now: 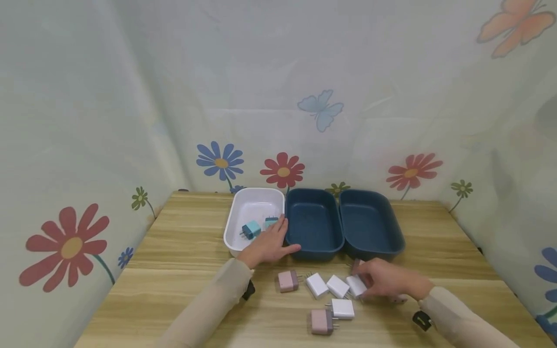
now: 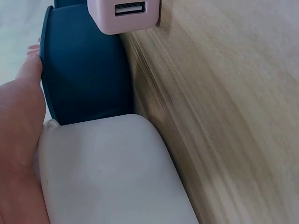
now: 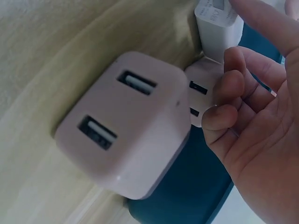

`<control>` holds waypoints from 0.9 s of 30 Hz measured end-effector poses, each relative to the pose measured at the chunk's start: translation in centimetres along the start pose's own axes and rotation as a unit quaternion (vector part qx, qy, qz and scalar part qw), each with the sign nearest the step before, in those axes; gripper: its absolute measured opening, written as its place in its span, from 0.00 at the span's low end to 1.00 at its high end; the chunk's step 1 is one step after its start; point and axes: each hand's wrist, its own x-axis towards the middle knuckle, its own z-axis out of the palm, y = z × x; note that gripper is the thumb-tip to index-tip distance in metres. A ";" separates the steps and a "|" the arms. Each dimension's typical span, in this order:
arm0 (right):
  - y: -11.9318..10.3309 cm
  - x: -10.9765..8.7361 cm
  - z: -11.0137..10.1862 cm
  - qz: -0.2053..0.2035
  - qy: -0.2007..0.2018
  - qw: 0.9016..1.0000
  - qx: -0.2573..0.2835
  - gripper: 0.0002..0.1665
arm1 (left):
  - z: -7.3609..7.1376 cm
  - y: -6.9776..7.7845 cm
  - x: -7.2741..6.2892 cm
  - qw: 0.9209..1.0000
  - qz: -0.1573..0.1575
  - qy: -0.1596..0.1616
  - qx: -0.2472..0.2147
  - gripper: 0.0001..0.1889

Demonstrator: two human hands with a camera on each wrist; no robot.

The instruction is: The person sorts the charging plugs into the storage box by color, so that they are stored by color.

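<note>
My right hand [image 1: 387, 279] pinches a white charger [image 1: 357, 286] at the right end of a short row, thumb and fingertips at its side. In the right wrist view the thumb lies against this white charger [image 3: 215, 37] and the other fingers curl inward. Two pink chargers stand close by, a large near one [image 3: 126, 126] and one by the fingertips [image 3: 198, 93]. My left hand [image 1: 271, 244], fingers extended, rests over the rim where the white tray [image 1: 228, 232] meets the middle dark blue tray [image 1: 313, 251]. Its fingertips partly cover a teal charger [image 1: 271, 222].
Another teal charger [image 1: 251, 230] lies in the white tray. A second dark blue tray [image 1: 374, 249] stands on the right. On the wooden table [image 1: 183, 290], pink chargers [image 1: 287, 281] and white chargers [image 1: 317, 285] lie in front of the trays. A flowered cloth [image 1: 261, 63] hangs behind.
</note>
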 end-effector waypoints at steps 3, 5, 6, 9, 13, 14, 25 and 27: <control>0.1 0.1 0.1 -0.002 0.001 1.000 -0.001 0.24 | -0.1 0.0 0.0 1.000 0.001 -0.002 0.000 0.51; 0.1 0.2 0.1 -0.006 0.001 1.000 -0.001 0.24 | -0.1 0.0 -0.1 1.000 0.002 -0.003 0.001 0.51; 0.1 0.2 0.1 -0.007 0.001 1.000 -0.001 0.23 | -0.1 0.0 -0.1 1.000 0.001 -0.005 0.001 0.52; 0.1 0.1 0.0 -0.020 0.009 1.000 -0.001 0.23 | -0.2 0.1 -0.1 1.000 -0.001 -0.007 -0.004 0.52; 0.0 -0.1 -0.4 -0.027 0.023 0.999 0.004 0.23 | -0.2 0.2 -0.1 1.000 -0.004 -0.007 -0.008 0.51; 0.0 -0.2 -0.6 -0.022 0.024 0.999 0.006 0.23 | -0.3 0.2 -0.2 1.000 -0.004 -0.007 -0.009 0.51; -0.7 -0.2 -2.7 -0.008 0.053 0.999 0.000 0.24 | -0.2 0.0 0.0 1.000 0.001 -0.012 -0.006 0.52; -1.0 0.1 -3.0 -0.011 0.059 0.998 0.005 0.24 | -0.1 0.0 0.0 1.000 0.001 -0.012 -0.007 0.52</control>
